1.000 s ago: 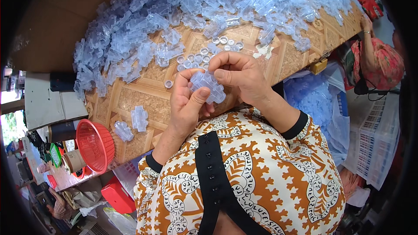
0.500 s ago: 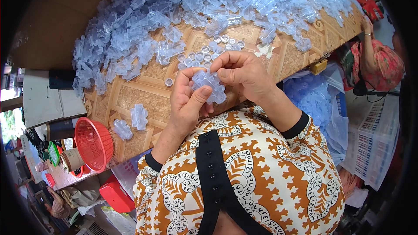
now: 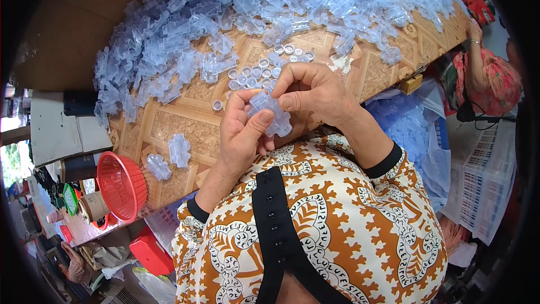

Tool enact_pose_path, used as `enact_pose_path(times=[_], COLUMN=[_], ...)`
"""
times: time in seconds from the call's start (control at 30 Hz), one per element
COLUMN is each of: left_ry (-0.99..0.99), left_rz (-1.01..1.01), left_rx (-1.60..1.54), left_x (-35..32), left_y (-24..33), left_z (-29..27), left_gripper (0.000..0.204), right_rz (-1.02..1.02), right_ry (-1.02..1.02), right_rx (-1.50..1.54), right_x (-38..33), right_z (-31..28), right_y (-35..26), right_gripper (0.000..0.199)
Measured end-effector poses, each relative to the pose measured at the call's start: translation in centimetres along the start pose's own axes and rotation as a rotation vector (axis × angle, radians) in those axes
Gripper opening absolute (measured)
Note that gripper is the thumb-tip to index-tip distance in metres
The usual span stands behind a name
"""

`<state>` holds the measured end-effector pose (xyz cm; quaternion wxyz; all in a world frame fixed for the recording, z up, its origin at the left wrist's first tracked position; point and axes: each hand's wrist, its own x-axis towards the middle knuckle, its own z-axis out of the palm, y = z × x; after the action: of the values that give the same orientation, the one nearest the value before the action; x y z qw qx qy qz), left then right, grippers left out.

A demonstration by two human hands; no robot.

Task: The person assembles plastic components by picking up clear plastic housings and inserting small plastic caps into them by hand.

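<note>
My left hand [image 3: 236,129] is closed around a clear plastic piece [image 3: 277,123] with rounded, tube-like sections, its thumb lying across the front. At the top of that piece, my right hand [image 3: 318,94] has thumb and forefinger pinched together; anything between those fingertips is too small to make out. Just beyond both hands, a cluster of small round clear caps [image 3: 256,72] lies on the table, with one single cap [image 3: 217,104] apart on the left. Two similar clear plastic pieces [image 3: 180,150] rest on the table left of my left hand.
A large heap of clear plastic pieces [image 3: 185,39] covers the far side of the patterned table [image 3: 163,129]. A red basket [image 3: 121,186] stands at the left edge. Right of me is a bag of clear pieces [image 3: 402,129]; another person's arm [image 3: 475,59] rests beyond it.
My right hand has shifted slightly at the top of the held piece, its fingers still pinched. My left hand keeps its hold in nearly the same place.
</note>
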<state>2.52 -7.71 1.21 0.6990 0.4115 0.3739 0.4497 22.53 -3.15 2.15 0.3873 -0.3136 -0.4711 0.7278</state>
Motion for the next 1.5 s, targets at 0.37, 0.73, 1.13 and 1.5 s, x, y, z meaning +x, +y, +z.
enact_pose_path(times=[0.37, 0.73, 1.13, 1.5], left_ry=[-0.149, -0.206, -0.153, -0.143], left_rz=[-0.126, -0.175, -0.147, -0.102], left_rx=[-0.263, -0.104, -0.036, -0.239], left_x=[0.5, -0.1, -0.2, 0.0], left_y=[0.6, 1.1, 1.3, 1.1], left_z=[-0.3, -0.2, 0.2, 0.7], left_gripper=[0.036, 0.038, 0.034, 0.036], right_rz=[0.15, 0.436, 0.323, 0.204], right_ry=[-0.101, -0.29, -0.198, -0.091], right_rx=[0.143, 0.09, 0.198, 0.169], right_x=[0.2, -0.3, -0.6, 0.0], right_z=[-0.5, -0.8, -0.9, -1.4], right_y=[-0.5, -2.5, 0.0, 0.4], right_gripper=[0.021, 0.064, 0.079, 0.057])
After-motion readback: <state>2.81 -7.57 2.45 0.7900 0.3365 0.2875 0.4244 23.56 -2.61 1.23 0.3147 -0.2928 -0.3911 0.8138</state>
